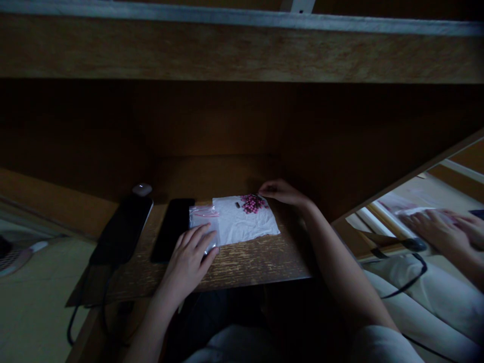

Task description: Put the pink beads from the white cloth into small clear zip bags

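A clear zip bag [204,218] with a pink seal strip lies on the left part of a white crumpled paper sheet [242,229]. My left hand [194,247] rests on the bag with fingers stretched out, and something shiny shows beside its thumb. On the sheet's upper right is a heap of small pink bead-like pieces [252,203], mixed with dark bits. A small dark piece [237,205] lies apart to its left. At the heap's upper right edge, my right hand [282,191] has its fingertips pinched together; what they hold is too small to make out.
The worn wooden desk [257,262] has side panels and a low board above. Left of the bag lie a black phone [172,229] and another dark flat device [123,229] with cables, near a small pale rounded case [142,189]. A co-worker's hands [438,227] are at the right.
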`<state>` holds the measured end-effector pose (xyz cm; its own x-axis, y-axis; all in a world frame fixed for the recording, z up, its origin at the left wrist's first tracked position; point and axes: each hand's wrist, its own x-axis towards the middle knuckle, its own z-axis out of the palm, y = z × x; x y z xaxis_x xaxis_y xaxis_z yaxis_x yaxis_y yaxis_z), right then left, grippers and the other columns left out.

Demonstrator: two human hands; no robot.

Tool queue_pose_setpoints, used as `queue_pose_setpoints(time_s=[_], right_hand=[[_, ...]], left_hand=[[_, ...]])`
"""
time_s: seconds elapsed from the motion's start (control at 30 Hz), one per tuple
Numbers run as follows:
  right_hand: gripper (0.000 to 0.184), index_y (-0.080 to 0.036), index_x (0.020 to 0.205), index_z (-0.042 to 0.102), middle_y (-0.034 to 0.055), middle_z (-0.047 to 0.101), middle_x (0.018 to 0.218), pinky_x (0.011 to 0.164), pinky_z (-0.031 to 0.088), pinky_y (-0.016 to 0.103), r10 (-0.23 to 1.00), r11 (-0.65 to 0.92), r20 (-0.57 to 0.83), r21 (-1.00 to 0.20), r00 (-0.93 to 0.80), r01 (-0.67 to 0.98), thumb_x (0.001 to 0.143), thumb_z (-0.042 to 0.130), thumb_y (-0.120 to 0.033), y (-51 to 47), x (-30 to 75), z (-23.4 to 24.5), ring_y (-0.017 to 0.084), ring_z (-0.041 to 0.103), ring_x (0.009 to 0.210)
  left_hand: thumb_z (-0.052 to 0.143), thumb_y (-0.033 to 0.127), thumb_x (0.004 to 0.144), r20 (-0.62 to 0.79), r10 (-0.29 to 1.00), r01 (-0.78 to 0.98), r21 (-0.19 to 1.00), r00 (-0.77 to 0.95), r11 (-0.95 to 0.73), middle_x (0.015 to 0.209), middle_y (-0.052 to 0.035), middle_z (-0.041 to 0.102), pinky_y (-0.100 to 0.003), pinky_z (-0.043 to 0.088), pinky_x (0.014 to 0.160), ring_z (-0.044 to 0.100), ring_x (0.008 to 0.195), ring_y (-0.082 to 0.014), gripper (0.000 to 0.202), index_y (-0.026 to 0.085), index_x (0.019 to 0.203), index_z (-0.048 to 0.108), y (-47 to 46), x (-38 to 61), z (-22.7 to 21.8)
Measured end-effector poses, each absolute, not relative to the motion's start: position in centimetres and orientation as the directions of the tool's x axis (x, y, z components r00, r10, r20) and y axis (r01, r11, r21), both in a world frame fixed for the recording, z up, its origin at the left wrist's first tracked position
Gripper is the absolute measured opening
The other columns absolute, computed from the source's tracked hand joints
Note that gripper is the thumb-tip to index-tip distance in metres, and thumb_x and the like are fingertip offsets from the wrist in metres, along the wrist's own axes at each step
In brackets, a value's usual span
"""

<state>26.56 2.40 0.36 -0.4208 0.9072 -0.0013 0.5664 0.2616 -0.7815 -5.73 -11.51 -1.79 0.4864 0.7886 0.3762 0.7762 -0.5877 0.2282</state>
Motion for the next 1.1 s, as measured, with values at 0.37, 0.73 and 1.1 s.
queue_pose_setpoints(time_s=[0.37,0.73,1.1], right_hand=[[0.024,-0.018,0.086,0.067,0.0056,0.068,0.086,0.074,0.046,0.029,0.905,0.285,0.010,-0.758,-0.425,0.587,0.080,0.059,-0.039,2.7,27.0,-0.1,0.016,0.061,0.079],[0.024,-0.018,0.085,0.068,0.0060,0.069,0.085,0.072,0.047,0.029,0.899,0.299,-0.008,-0.722,-0.439,0.624,0.079,0.058,-0.039,3.1,27.3,-0.7,0.017,0.062,0.078],[0.020,-0.016,0.087,0.068,0.0057,0.068,0.081,0.068,0.046,0.027,0.896,0.300,-0.001,-0.736,-0.444,0.607,0.078,0.059,-0.033,3.2,26.9,-1.0,0.015,0.061,0.074]], left_hand=[[0.048,0.024,0.091,0.463,0.731,0.714,0.256,0.501,-0.651,0.102,-0.0057,0.065,-0.038,0.043,0.084,0.057,0.095,-0.0197,0.017,0.019,0.104,0.058,-11.8,-5.7,-1.0],[0.048,0.023,0.090,0.455,0.730,0.715,0.249,0.509,-0.653,0.100,-0.0061,0.065,-0.037,0.043,0.082,0.057,0.094,-0.0203,0.017,0.017,0.102,0.059,-11.8,-5.5,-0.9],[0.048,0.025,0.090,0.447,0.740,0.723,0.253,0.503,-0.643,0.101,-0.0059,0.065,-0.037,0.043,0.083,0.057,0.095,-0.0202,0.018,0.019,0.102,0.060,-11.8,-5.6,-0.9]])
